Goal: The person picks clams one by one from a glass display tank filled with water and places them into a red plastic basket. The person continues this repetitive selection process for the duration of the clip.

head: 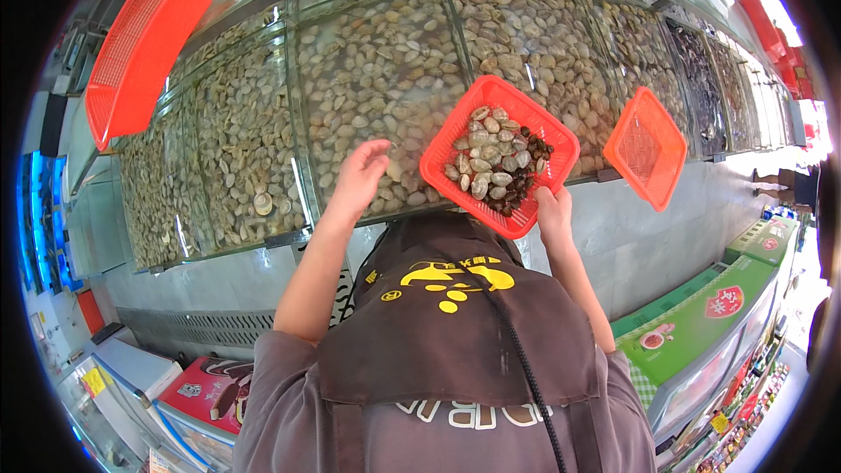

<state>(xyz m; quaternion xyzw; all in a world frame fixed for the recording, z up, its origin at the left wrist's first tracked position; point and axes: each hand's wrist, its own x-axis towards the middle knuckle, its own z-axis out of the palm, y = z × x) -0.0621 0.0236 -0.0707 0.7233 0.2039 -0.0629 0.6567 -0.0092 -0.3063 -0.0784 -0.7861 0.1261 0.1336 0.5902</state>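
My right hand (553,211) grips the near right rim of a red plastic basket (439,159), thumb over the edge. Pale clams (485,152) lie in the basket, with small dark shellfish (514,194) along their right and lower side. To the left of the basket, my left hand (363,174) is over a glass tank compartment of clams (381,72), fingers slightly curled and apart, with nothing plainly held in it. Whether its fingertips touch the water cannot be told.
Glass partitions (299,105) divide the tanks. An empty red basket (647,150) rests at the tank's front edge on the right; a larger red basket (141,52) stands at the upper left. Green-covered freezers (696,315) are at the right, a chest freezer (204,394) lower left.
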